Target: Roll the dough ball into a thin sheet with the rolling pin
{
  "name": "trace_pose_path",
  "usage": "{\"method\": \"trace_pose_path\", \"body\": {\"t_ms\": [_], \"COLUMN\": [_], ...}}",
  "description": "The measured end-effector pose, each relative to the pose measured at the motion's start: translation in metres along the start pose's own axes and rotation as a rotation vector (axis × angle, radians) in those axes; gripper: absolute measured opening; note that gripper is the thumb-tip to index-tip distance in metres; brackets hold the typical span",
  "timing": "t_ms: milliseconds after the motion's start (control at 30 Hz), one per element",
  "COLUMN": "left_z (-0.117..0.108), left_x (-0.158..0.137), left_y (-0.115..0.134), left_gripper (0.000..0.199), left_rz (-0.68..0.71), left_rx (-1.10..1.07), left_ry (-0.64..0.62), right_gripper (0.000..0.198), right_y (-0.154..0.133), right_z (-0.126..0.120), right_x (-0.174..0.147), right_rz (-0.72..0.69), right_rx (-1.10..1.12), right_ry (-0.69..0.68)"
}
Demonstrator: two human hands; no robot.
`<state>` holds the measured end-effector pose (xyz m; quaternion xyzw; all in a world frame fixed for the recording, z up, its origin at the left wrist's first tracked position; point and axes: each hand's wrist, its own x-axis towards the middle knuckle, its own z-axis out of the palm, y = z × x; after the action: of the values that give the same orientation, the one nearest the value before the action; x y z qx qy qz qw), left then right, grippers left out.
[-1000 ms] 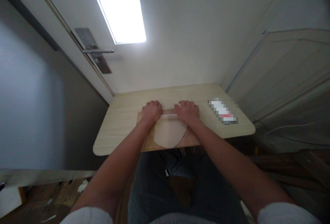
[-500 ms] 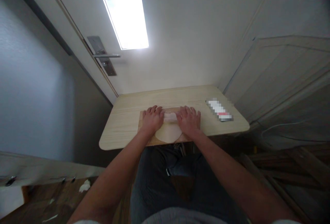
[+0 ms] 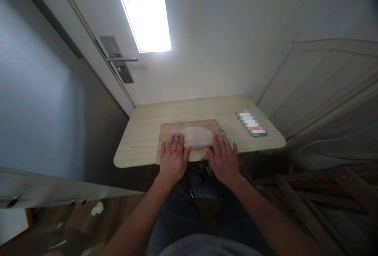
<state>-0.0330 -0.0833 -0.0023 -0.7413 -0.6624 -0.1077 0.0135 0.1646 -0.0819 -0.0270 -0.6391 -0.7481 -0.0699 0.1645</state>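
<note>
A single camera, worn on the person's head, looks forward and steeply down, from within arm's reach, over the left hand [image 3: 173, 155] and right hand [image 3: 223, 157]. The whole tabletop [image 3: 138, 138] fits mid-view, a door [image 3: 203, 59] rising beyond it at the far side; nearest come the legs [image 3: 174, 216], with floor [image 3: 78, 222] at near left.

One left grip [image 3: 174, 155] and one right grip [image 3: 224, 159], two in all; one dough-like sheet [image 3: 197, 133], one board [image 3: 165, 130], one desk [image 3: 137, 130]
One pale bar [image 3: 198, 144] between the two grips; one thin metal loop [image 3: 225, 132] at the board; one pixelated flat item [image 3: 252, 124] on the desk; one door handle [image 3: 124, 59], one bright window pane [image 3: 144, 12], two forearms [image 3: 143, 209]; one crumpled white scrap [image 3: 97, 209] and one thin pale strip [image 3: 58, 244] on the floor [image 3: 118, 210].
</note>
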Motion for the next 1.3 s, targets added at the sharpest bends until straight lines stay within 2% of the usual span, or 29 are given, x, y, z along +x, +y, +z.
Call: {"method": "trace_pose_path", "body": {"t_ms": [133,367,667,867,1300], "left_z": [0.003,0.004,0.001,0.005,0.008], "left_x": [0.006,0.041,0.069,0.085,0.119], "left_y": [0.0,-0.003,-0.008,-0.011,-0.024], "left_gripper": [0.06,0.06,0.057,0.056,0.049], "left_rz": [-0.03,-0.052,-0.048,-0.041,0.023], "left_rx": [-0.009,-0.006,0.008,-0.017,0.034], "left_ry": [-0.019,-0.009,-0.029,0.02,-0.083], "right_gripper": [0.062,0.064,0.06,0.061,0.056], "right_y": [-0.001,-0.004,-0.007,-0.006,-0.006], "right_z": [0.002,0.014,0.014,0.02,0.025], "right_x": [0.008,0.045,0.082,0.098,0.132], "right_rz": [0.013,0.055,0.077,0.079,0.106], "right_rx": [-0.006,-0.001,0.042,0.043,0.051], "right_ry": [-0.003,0.009,-0.042,-0.062,-0.12]}}
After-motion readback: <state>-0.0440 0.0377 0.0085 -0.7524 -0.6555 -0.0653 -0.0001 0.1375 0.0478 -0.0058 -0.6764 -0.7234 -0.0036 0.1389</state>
